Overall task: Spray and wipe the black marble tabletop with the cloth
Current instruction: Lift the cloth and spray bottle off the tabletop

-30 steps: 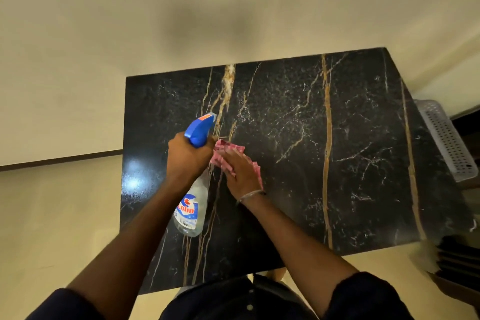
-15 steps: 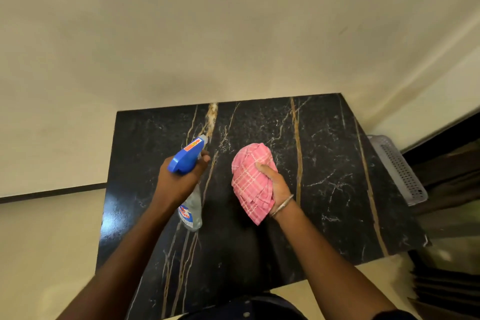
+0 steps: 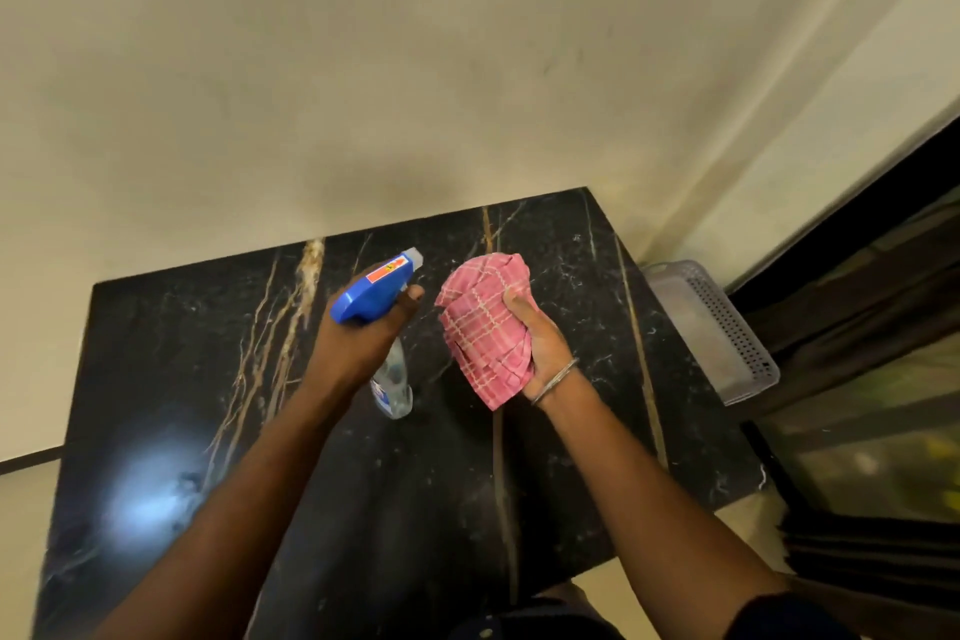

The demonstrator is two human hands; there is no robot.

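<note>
Plain cream plastered wall fills the upper view, smudged with a darker patch low down. Thin dark skirting strip runs at far left, pale cream floor below it. Grey perforated plastic basket, rectangular, sits right of centre near the wall corner. Beyond it, a dark-framed glass panel. Stack of dark flat slabs lower right, blurred.

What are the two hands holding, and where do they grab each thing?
The left hand grips the spray bottle round its neck, under the blue trigger head; the right hand holds the bunched pink cloth along its right side.
</note>
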